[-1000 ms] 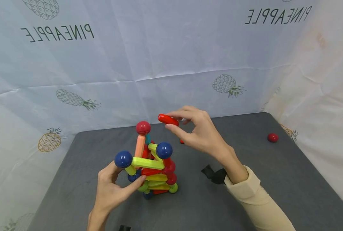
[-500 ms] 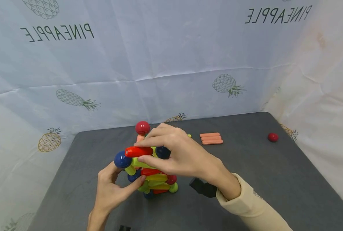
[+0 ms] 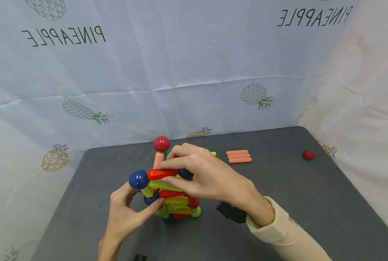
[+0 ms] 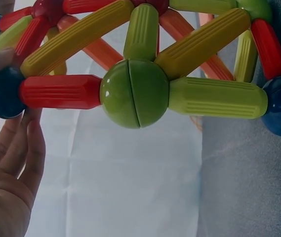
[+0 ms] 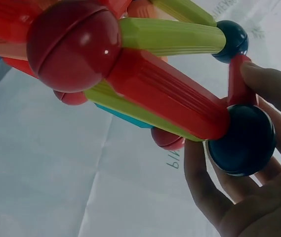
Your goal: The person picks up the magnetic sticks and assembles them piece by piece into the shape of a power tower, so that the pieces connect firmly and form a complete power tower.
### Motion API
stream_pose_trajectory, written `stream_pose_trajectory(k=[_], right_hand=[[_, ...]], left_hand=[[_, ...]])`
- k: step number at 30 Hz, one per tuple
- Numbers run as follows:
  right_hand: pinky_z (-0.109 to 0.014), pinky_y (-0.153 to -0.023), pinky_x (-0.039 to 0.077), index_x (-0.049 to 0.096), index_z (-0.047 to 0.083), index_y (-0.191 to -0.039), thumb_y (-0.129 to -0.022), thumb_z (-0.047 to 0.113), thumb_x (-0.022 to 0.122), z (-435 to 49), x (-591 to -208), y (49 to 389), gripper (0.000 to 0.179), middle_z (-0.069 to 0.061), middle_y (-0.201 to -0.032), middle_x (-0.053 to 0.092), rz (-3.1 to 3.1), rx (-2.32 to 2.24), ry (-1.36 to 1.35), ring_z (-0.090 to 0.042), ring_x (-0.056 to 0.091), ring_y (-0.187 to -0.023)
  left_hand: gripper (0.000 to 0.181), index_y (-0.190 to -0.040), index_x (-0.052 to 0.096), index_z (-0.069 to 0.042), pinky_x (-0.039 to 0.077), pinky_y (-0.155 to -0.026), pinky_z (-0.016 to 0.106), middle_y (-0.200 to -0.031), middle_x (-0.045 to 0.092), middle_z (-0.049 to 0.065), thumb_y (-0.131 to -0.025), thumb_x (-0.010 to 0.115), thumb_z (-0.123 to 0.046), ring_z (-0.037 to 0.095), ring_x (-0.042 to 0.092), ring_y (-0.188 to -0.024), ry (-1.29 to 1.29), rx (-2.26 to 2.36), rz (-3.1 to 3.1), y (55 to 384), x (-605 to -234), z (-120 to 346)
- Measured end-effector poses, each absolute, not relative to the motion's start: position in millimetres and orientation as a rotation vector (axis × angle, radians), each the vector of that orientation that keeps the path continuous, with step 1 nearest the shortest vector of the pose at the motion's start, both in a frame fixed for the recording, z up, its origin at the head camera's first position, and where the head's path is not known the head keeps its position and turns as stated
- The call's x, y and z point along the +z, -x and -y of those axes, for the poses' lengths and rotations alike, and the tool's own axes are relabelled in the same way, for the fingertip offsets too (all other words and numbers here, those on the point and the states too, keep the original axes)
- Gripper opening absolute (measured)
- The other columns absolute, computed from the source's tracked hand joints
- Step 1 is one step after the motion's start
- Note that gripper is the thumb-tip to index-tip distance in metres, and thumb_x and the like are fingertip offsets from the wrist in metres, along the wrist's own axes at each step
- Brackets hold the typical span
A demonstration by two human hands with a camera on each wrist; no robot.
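Observation:
A tower of magnetic rods and balls (image 3: 177, 200) stands on the grey table, in red, yellow, green, blue and orange. My left hand (image 3: 126, 214) grips its left side, thumb across the front by a lower blue ball; the left wrist view shows fingers around a blue ball (image 4: 6, 93). With thumb and fingers, my right hand (image 3: 210, 175) pinches a red magnetic rod (image 3: 162, 174) at the tower's top. The rod spans between the left blue ball (image 3: 138, 179) and the right blue ball (image 3: 185, 174), partly hidden by that hand. A red ball (image 3: 161, 144) tops the back corner.
Three orange rods (image 3: 239, 156) lie side by side behind my right hand. Far right on the table (image 3: 279, 181) is a loose red ball (image 3: 308, 154). A yellow-green tip (image 3: 214, 153) peeks out past the right knuckles. A patterned sheet (image 3: 194, 72) hangs behind.
My right hand has brought the red rod left and down from above the tower to its top, where it lines up between the two blue balls. The left hand keeps its hold.

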State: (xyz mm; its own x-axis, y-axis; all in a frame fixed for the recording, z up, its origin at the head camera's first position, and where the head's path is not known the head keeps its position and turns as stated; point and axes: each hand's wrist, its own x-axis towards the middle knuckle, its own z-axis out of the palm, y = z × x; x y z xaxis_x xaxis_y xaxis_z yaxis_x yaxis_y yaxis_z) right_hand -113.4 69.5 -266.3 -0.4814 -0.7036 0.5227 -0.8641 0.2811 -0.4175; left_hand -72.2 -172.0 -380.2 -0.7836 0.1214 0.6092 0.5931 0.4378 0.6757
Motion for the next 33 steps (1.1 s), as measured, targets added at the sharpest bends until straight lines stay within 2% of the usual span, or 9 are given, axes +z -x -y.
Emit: stream_pose_trajectory(k=[6,11,17,21,24,27,31,33], right_hand=[[-0.015,-0.069,0.042,0.079,0.014,-0.108,-0.090,0.019,0.080,-68,-267,111,0.018,0.005,-0.095,0.067,2.334,0.955,-1.435,-0.005,0.049,-0.083],[-0.018,-0.074,0.047,0.079,0.014,-0.111,-0.089,0.023,0.081,-71,-270,113,0.024,0.005,-0.097,0.069,2.295,1.092,-1.375,-0.004,0.054,-0.089],[-0.024,-0.073,0.053,0.079,0.009,-0.108,-0.092,0.011,0.075,-83,-283,138,0.017,0.002,-0.086,0.072,2.105,1.317,-1.131,-0.005,0.061,-0.082],[-0.030,-0.076,0.057,0.079,0.008,-0.107,-0.094,0.010,0.071,-93,-304,164,0.015,-0.003,-0.086,0.072,2.159,1.318,-0.892,-0.012,0.064,-0.081],[-0.038,-0.079,0.057,0.078,0.008,-0.112,-0.095,0.011,0.071,-99,-325,180,0.019,-0.008,-0.091,0.072,2.335,1.214,-0.746,-0.020,0.065,-0.087],[-0.046,-0.081,0.055,0.076,0.008,-0.119,-0.094,0.012,0.071,-102,-349,194,0.025,-0.013,-0.102,0.072,2.527,1.044,-0.643,-0.027,0.065,-0.096],[-0.045,-0.076,0.054,0.074,0.009,-0.123,-0.094,0.012,0.071,-105,-384,212,0.029,-0.015,-0.113,0.070,2.715,0.845,-0.545,-0.032,0.063,-0.099],[-0.043,-0.075,0.054,0.074,0.009,-0.123,-0.094,0.012,0.071,-106,-401,220,0.030,-0.016,-0.114,0.070,2.775,0.765,-0.521,-0.033,0.062,-0.097]], left_hand=[[0.059,-0.118,0.069,-0.006,0.056,-0.084,0.014,-0.105,0.072,-0.002,-0.065,0.091,0.009,0.003,0.069,-0.087,0.591,-1.317,2.231,72,-379,173],[0.060,-0.123,0.067,-0.007,0.057,-0.085,0.016,-0.109,0.072,-0.004,-0.069,0.090,0.007,0.005,0.071,-0.090,0.581,-1.328,2.267,72,-379,175],[0.060,-0.129,0.062,-0.002,0.055,-0.087,0.014,-0.113,0.069,-0.012,-0.075,0.081,0.015,0.002,0.068,-0.094,0.545,-1.347,2.257,74,-380,182],[0.065,-0.135,0.056,0.004,0.050,-0.094,0.013,-0.120,0.065,-0.009,-0.074,0.074,0.020,0.005,0.064,-0.103,0.531,-1.375,2.181,76,-382,183],[0.084,-0.149,0.043,0.001,0.044,-0.099,0.016,-0.134,0.057,-0.005,-0.072,0.072,0.018,0.008,0.056,-0.119,0.463,-1.417,2.115,74,-382,177],[0.106,-0.160,0.025,-0.006,0.036,-0.103,0.021,-0.149,0.045,0.002,-0.069,0.080,0.007,0.013,0.043,-0.134,0.317,-1.433,2.067,67,-380,161],[0.130,-0.163,0.011,-0.010,0.026,-0.117,0.049,-0.163,0.026,0.014,-0.064,0.094,-0.020,0.025,0.023,-0.147,0.054,-1.335,2.079,59,-380,129],[0.137,-0.163,0.008,-0.011,0.017,-0.117,0.066,-0.166,0.017,0.017,-0.063,0.097,-0.035,0.033,0.015,-0.149,-0.038,-1.270,2.102,58,-384,113]])
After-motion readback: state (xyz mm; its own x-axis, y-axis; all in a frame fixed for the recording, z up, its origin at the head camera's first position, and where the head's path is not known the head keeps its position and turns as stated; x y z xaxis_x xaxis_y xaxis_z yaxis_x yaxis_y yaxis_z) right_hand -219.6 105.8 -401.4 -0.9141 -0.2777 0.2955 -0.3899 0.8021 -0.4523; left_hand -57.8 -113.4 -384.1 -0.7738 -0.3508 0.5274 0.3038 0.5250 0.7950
